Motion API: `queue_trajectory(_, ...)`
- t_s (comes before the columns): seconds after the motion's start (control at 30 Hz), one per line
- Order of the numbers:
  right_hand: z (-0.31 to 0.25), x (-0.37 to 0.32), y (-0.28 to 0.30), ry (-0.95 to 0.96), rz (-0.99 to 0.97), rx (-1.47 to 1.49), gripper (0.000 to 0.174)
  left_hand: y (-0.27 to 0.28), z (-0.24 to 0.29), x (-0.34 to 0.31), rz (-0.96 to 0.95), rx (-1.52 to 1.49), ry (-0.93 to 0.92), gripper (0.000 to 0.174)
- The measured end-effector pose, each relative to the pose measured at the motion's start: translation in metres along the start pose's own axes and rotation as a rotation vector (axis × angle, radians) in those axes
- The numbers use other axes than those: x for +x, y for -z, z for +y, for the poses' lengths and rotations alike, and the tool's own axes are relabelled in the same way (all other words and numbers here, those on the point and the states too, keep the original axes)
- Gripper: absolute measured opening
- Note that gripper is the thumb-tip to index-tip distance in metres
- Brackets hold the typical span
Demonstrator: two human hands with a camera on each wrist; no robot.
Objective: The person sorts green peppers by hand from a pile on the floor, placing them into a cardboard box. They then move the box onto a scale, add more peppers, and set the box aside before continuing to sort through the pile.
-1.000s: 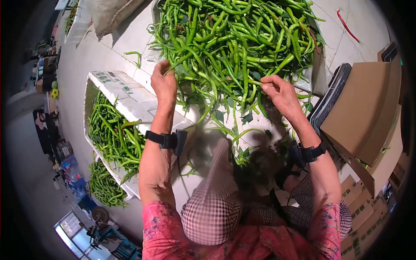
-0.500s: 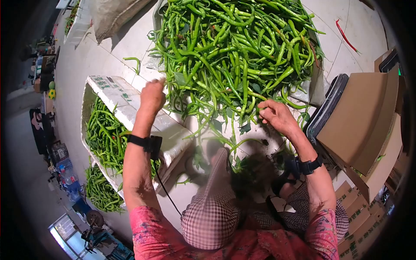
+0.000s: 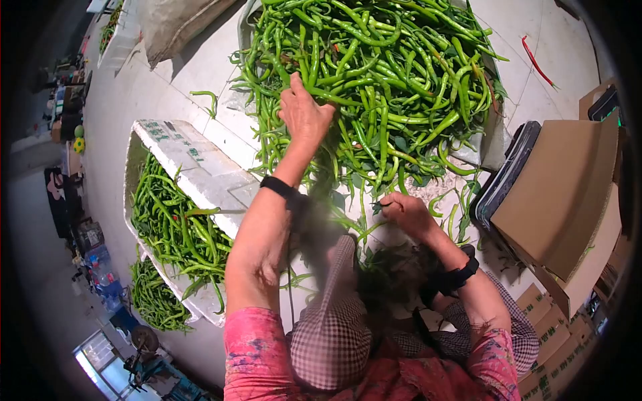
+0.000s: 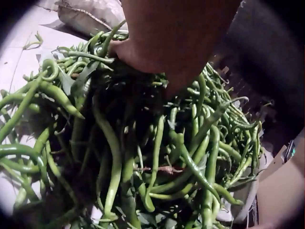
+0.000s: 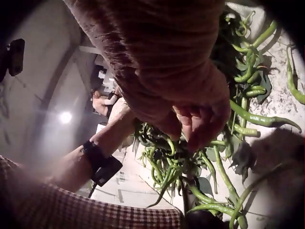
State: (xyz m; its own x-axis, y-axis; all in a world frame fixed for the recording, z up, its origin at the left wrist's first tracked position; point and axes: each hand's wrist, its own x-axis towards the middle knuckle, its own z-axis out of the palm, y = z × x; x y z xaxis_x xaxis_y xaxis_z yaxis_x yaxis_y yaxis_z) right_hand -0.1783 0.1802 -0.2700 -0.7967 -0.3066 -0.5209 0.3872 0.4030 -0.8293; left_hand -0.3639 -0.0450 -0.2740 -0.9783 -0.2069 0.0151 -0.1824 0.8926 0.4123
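Observation:
My left hand (image 3: 305,115) reaches onto the large heap of green peppers (image 3: 394,80), thumb and index finger spread apart, touching peppers. In the left wrist view the left hand (image 4: 159,52) is mostly dark, its fingertips hidden among the peppers (image 4: 112,162). Lower and to the right, the right hand (image 3: 409,215) is over the heap's near edge with curled fingers, beside a dark leaf (image 3: 378,208). The right wrist view shows the right hand (image 5: 190,105) with bent fingers above loose peppers (image 5: 259,118); no pepper is visible in its grasp.
A white foam box (image 3: 200,167) of peppers stands at the left, with another pepper pile (image 3: 157,297) beyond it. A sack (image 3: 177,30) lies at the upper left. Cardboard (image 3: 558,194) stands at the right, and a red pepper (image 3: 538,62) lies on the floor.
My left hand has moved from beside the foam box up and right onto the heap. The right hand has come down and slightly left, off the heap's lower peppers.

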Motion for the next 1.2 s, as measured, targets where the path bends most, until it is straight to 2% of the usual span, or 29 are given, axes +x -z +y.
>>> queue_trajectory(0.03, 0.006, 0.000, -0.005, 0.002, -0.003, 0.000, 0.015, -0.006, 0.000, -0.001, 0.002, 0.002, 0.002, 0.106)
queue_trajectory(0.1, 0.021, 0.000, -0.012, 0.172, 0.054, -0.067, 0.013, -0.016, 0.005, -0.003, 0.184, -0.123, 0.182, 0.104)
queue_trajectory(0.17, 0.024, 0.001, -0.012, 0.171, 0.068, -0.098, 0.013, -0.017, 0.006, -0.005, 0.163, -0.095, 0.174, 0.106)
queue_trajectory(0.23, 0.017, 0.003, -0.010, 0.179, 0.076, -0.127, 0.012, -0.009, 0.010, -0.005, -0.003, -0.040, 0.159, 0.106)
queue_trajectory(0.3, 0.010, 0.000, -0.007, 0.011, 0.031, -0.014, 0.012, -0.006, 0.007, -0.004, 0.012, -0.028, 0.126, 0.107)
queue_trajectory(0.37, 0.025, 0.002, -0.016, 0.071, 0.059, -0.015, 0.012, -0.013, -0.007, 0.004, 0.108, -0.191, 0.130, 0.104)
queue_trajectory(0.43, 0.025, 0.000, -0.019, 0.133, 0.087, -0.016, 0.012, -0.015, -0.007, 0.009, 0.100, -0.170, 0.150, 0.103)
queue_trajectory(0.5, 0.018, -0.001, -0.018, 0.014, 0.021, 0.023, 0.011, -0.013, -0.009, 0.015, -0.050, -0.158, 0.148, 0.104)
queue_trajectory(0.53, 0.018, -0.001, -0.020, 0.016, 0.022, 0.024, 0.011, -0.013, -0.011, 0.013, -0.009, -0.189, 0.138, 0.099)
queue_trajectory(0.57, 0.020, 0.000, -0.021, 0.098, 0.066, -0.018, 0.011, -0.011, -0.015, 0.014, -0.009, -0.191, 0.131, 0.099)
queue_trajectory(0.67, 0.019, -0.005, -0.013, 0.244, 0.139, -0.142, 0.009, 0.012, -0.024, -0.006, -0.011, -0.568, 0.046, 0.085)
queue_trajectory(0.7, 0.017, -0.006, -0.009, 0.327, 0.155, -0.228, 0.009, 0.024, -0.027, -0.013, -0.018, -0.589, 0.035, 0.083)
queue_trajectory(0.77, 0.017, -0.005, -0.004, 0.355, 0.194, -0.325, 0.009, 0.036, -0.040, -0.019, -0.049, -0.626, 0.039, 0.079)
queue_trajectory(0.8, 0.017, -0.006, 0.001, 0.340, 0.161, -0.278, 0.013, 0.049, -0.033, -0.025, -0.123, -0.866, 0.124, 0.077)
queue_trajectory(0.87, 0.019, -0.009, 0.001, 0.324, 0.129, -0.227, 0.020, 0.065, -0.025, -0.036, -0.225, -1.041, 0.247, 0.072)
queue_trajectory(0.93, 0.029, -0.007, -0.003, 0.512, 0.174, -0.375, 0.010, 0.085, -0.007, -0.049, -0.250, -1.123, 0.247, 0.070)
queue_trajectory(1.0, 0.016, -0.013, -0.003, 0.447, 0.137, -0.316, 0.010, 0.120, 0.022, -0.059, -0.240, -1.173, 0.182, 0.066)
queue_trajectory(1.03, 0.005, -0.014, -0.001, 0.399, 0.092, -0.257, 0.012, 0.122, 0.014, -0.057, -0.169, -1.068, 0.099, 0.061)
queue_trajectory(1.07, -0.005, -0.017, 0.001, 0.284, 0.025, -0.188, 0.017, 0.121, 0.008, -0.052, -0.227, -1.067, 0.128, 0.060)
queue_trajectory(1.1, -0.008, -0.020, -0.002, 0.291, 0.027, -0.182, 0.017, 0.119, 0.001, -0.048, -0.287, -1.067, 0.158, 0.059)
queue_trajectory(1.13, -0.011, -0.022, -0.002, 0.249, 0.019, -0.196, 0.020, 0.115, 0.002, -0.047, -0.270, -1.092, 0.230, 0.060)
queue_trajectory(1.2, -0.013, -0.023, 0.001, 0.178, -0.002, -0.251, 0.026, 0.131, 0.013, -0.053, -0.248, -1.143, 0.152, 0.059)
